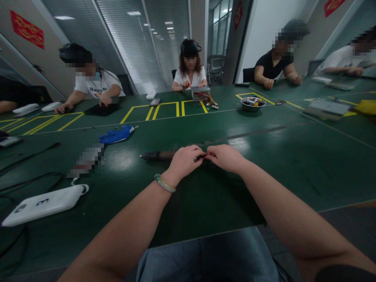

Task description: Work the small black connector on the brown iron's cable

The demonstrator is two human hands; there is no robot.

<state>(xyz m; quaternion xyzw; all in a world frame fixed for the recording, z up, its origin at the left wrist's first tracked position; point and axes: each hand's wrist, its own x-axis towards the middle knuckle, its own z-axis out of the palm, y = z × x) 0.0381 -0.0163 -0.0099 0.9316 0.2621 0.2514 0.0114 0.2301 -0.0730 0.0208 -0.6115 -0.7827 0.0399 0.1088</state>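
On the green table (176, 203) lies a long dark cylindrical tool (164, 156), a narrow tip at its left end; it looks like a power screwdriver, but its kind is unsure. My left hand (187, 159), with a bracelet (165, 183) on its wrist, is closed over the tool's right part, its fingers curled around a small dark piece (200, 157). My right hand (223, 156) meets it there, fingers pinched at that piece's right end. The two hands hide much of the piece and the tool's far end.
Left of my hands are a blue glove (117, 135), a white power bank (44, 205) marked 3 and black cables (32, 156). Across the table several people sit. A metal bowl (253, 104) of parts and a grey box with wires (201, 94) stand farther off.
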